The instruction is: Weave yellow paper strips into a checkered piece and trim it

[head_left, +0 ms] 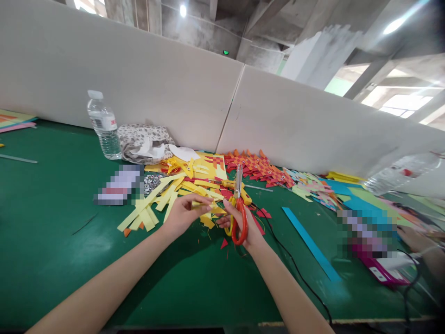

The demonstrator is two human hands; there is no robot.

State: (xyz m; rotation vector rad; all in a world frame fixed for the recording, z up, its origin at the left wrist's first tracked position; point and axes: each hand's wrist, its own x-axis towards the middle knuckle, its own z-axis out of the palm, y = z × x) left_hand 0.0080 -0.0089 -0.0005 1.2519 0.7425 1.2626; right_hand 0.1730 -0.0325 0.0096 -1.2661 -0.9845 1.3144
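Observation:
My left hand [186, 213] is closed, its thumb and fingers pinching a small piece of yellow paper [217, 208]. Just beside it, my right hand [248, 227] is closed on a pair of scissors [239, 218] with one red and one yellow handle loop. The blades point up and away from me, and the right fingertips are close to the yellow paper. Pale yellow paper strips [149, 213] lie heaped behind and left of my hands. Small red and yellow scraps [224, 242] are scattered beneath them.
Red-orange woven paper pieces [250, 167] pile against the partition [295, 116]. A water bottle [104, 125] and patterned cloth bag [142, 139] stand behind the strips. A blue strip [309, 243] and black cord [295, 269] lie right. Another person's hand [412, 239] is at far right.

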